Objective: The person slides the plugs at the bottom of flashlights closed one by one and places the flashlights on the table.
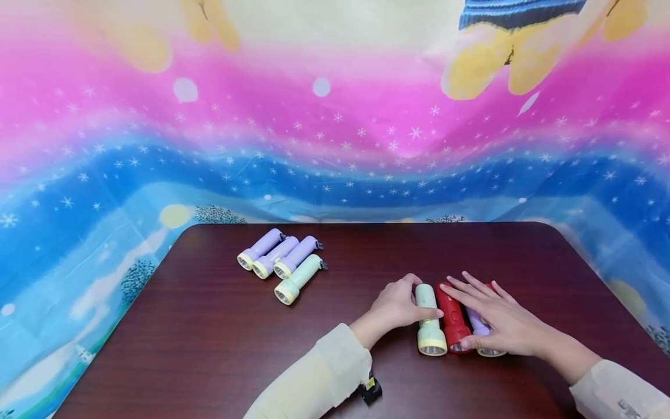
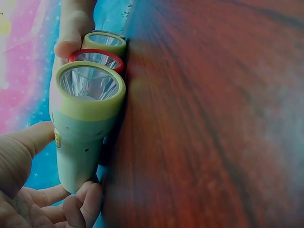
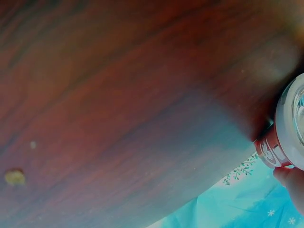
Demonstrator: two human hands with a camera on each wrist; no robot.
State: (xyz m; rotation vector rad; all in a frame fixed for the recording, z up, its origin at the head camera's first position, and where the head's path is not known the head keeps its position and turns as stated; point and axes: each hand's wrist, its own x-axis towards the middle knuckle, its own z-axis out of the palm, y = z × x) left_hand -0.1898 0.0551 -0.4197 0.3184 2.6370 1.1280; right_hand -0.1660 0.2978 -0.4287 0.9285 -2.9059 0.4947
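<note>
In the head view my left hand (image 1: 400, 305) holds a pale green flashlight (image 1: 431, 326) at the right of the table, thumb on its side and fingertips round its tail. Its cream-rimmed lens (image 2: 90, 83) faces the left wrist camera. Tight beside it lies a red flashlight (image 1: 451, 311), then a purple flashlight (image 1: 477, 323) mostly covered by my right hand (image 1: 497, 320). That hand lies across these two, fingers spread and straight, thumb near the red one's head. In the right wrist view a pale-rimmed head with a red patterned body (image 3: 270, 149) shows at the edge.
Further left on the brown table (image 1: 209, 349), three purple flashlights (image 1: 268, 251) lie side by side with another pale green flashlight (image 1: 299, 279) next to them. A black object (image 1: 371, 391) sits at my left cuff. A printed cloth (image 1: 324, 116) hangs behind the table.
</note>
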